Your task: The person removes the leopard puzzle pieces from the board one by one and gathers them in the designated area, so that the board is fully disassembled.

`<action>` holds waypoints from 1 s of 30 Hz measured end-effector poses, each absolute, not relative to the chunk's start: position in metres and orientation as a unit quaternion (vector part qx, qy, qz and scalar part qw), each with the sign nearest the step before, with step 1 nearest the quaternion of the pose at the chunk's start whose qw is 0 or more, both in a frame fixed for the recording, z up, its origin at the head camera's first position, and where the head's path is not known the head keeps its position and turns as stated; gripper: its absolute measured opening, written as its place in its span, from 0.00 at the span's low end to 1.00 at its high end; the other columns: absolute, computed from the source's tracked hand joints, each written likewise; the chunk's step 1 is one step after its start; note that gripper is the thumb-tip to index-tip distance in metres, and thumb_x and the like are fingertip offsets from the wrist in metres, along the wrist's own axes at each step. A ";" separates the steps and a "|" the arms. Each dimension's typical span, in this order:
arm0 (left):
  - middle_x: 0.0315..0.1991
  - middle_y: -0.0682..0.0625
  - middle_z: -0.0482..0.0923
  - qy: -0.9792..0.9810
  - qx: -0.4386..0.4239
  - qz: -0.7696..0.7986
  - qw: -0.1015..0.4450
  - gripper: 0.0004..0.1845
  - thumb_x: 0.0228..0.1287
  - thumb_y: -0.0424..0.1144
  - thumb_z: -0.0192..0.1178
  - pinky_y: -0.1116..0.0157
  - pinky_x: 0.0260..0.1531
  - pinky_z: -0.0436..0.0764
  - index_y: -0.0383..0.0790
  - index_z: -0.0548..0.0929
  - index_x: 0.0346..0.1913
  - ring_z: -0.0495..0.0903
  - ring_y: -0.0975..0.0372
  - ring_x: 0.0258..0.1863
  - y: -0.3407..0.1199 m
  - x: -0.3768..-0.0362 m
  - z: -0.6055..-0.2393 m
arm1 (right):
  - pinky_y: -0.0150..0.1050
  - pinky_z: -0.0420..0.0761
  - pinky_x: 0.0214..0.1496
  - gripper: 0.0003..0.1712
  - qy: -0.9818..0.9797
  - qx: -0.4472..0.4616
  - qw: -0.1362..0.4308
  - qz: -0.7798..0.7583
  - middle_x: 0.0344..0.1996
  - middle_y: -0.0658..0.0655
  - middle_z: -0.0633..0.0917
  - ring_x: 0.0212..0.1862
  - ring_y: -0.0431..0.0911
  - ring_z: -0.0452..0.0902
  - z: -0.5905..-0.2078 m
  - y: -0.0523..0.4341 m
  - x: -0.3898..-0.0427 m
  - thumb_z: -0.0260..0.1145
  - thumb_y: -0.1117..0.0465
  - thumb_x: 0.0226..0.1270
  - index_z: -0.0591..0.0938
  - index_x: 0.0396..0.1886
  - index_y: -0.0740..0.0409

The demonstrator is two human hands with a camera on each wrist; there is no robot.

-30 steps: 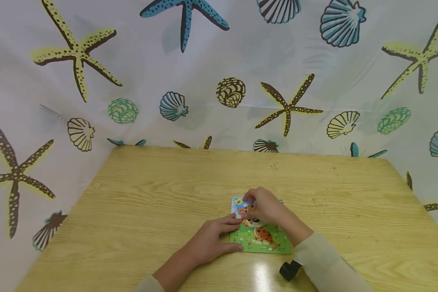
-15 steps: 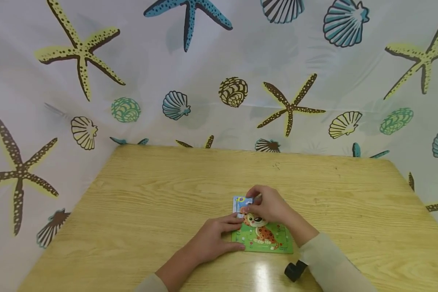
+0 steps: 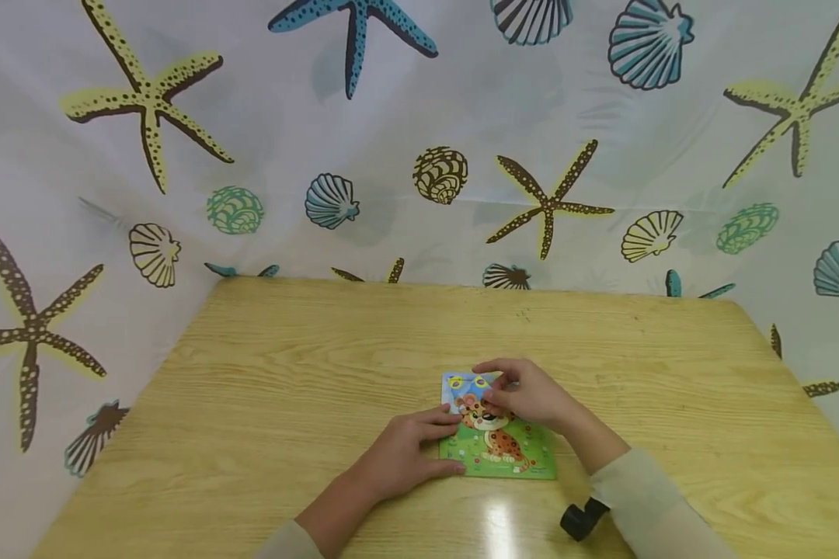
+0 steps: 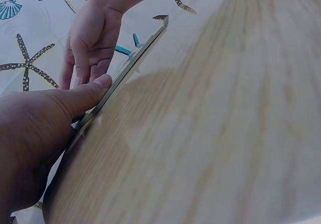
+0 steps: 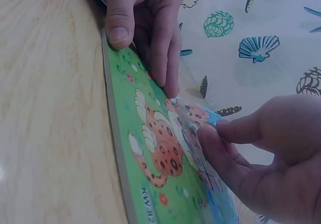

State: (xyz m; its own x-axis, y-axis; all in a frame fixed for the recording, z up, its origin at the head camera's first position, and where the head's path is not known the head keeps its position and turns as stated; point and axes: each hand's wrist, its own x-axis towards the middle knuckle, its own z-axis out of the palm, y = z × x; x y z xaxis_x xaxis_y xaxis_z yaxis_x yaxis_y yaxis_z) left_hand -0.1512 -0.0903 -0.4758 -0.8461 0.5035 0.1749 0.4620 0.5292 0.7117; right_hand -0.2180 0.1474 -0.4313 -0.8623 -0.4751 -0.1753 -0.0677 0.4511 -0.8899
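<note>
A small puzzle board (image 3: 503, 454) with a spotted leopard on green grass lies flat on the wooden table (image 3: 287, 373). My left hand (image 3: 449, 441) braces its left edge: the thumb lies along the near corner and straight fingers rest against the side, as the right wrist view shows (image 5: 145, 38). My right hand (image 3: 492, 388) is over the board's top part. There its thumb and forefinger (image 5: 215, 131) pinch a puzzle piece (image 5: 203, 117) with a blue edge, by the leopard's head. In the left wrist view the board's edge (image 4: 135, 58) runs between both hands.
A white curtain (image 3: 419, 155) printed with starfish and shells hangs close behind the table and down both sides. A black camera mount (image 3: 579, 519) sits at my right wrist. Bare wood stretches to the left, right and far side of the board.
My right hand has shifted a little to the right along the board's top, uncovering the blue top-left corner. The left hand has stayed at the left edge.
</note>
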 end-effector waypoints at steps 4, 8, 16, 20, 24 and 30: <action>0.64 0.50 0.79 0.875 0.273 0.400 0.031 0.32 0.54 0.52 0.74 0.51 0.68 0.73 0.35 0.83 0.58 0.73 0.54 0.69 -0.092 -0.151 -0.476 | 0.37 0.87 0.37 0.22 0.809 -0.137 0.226 -0.526 0.37 0.62 0.82 0.34 0.44 0.84 -0.433 0.151 -0.217 0.60 0.67 0.73 0.75 0.65 0.65; 0.63 0.50 0.80 0.873 0.271 0.405 0.033 0.32 0.54 0.52 0.74 0.51 0.69 0.73 0.35 0.83 0.57 0.73 0.53 0.69 -0.093 -0.151 -0.475 | 0.39 0.89 0.43 0.20 0.798 -0.095 0.231 -0.549 0.39 0.63 0.82 0.35 0.45 0.86 -0.434 0.156 -0.215 0.62 0.65 0.73 0.75 0.62 0.65; 0.65 0.50 0.78 0.872 0.269 0.408 0.039 0.32 0.54 0.52 0.74 0.50 0.70 0.72 0.36 0.83 0.58 0.72 0.54 0.70 -0.093 -0.151 -0.475 | 0.39 0.90 0.42 0.20 0.778 -0.066 0.231 -0.581 0.34 0.60 0.81 0.33 0.45 0.88 -0.438 0.170 -0.212 0.62 0.66 0.73 0.72 0.59 0.71; 0.65 0.50 0.78 0.873 0.271 0.404 0.041 0.33 0.54 0.53 0.74 0.49 0.70 0.72 0.36 0.82 0.59 0.71 0.54 0.71 -0.092 -0.151 -0.475 | 0.38 0.90 0.40 0.20 0.787 -0.058 0.220 -0.574 0.34 0.60 0.82 0.32 0.44 0.87 -0.439 0.177 -0.210 0.62 0.66 0.73 0.73 0.59 0.71; 0.66 0.50 0.77 0.872 0.273 0.404 0.044 0.32 0.55 0.51 0.74 0.48 0.70 0.71 0.36 0.82 0.59 0.71 0.54 0.71 -0.091 -0.150 -0.473 | 0.37 0.89 0.38 0.20 0.800 -0.044 0.205 -0.562 0.37 0.62 0.84 0.32 0.44 0.85 -0.439 0.184 -0.208 0.63 0.65 0.73 0.73 0.60 0.70; 0.66 0.50 0.77 0.877 0.270 0.396 0.041 0.32 0.55 0.51 0.74 0.49 0.70 0.71 0.36 0.82 0.59 0.71 0.54 0.71 -0.094 -0.149 -0.474 | 0.36 0.89 0.40 0.23 0.789 -0.041 0.203 -0.578 0.42 0.63 0.84 0.33 0.43 0.85 -0.439 0.193 -0.208 0.61 0.63 0.74 0.70 0.62 0.72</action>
